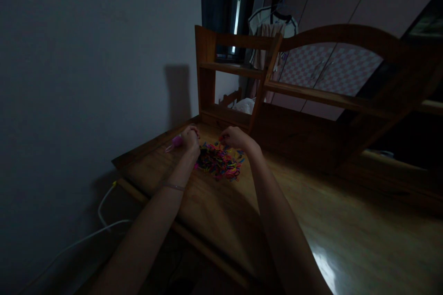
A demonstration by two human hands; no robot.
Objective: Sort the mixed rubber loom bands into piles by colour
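Tangled heap of thin, stringy, multicoloured bands (pixel 221 160) lay on smooth wooden table (pixel 221 207). Left hand (pixel 190 138) curled beside it, near glossy pink thing (pixel 176 141); right hand (pixel 234 137) bent over far edge. Couldn't tell either grip.

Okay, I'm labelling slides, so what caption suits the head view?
Left hand and right hand at a pile of colourful strands on a wooden desk.

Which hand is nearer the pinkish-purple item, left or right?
Left. The left hand is close beside the purple item, possibly touching it; the right hand is farther off, over the far side of the colorful pile.
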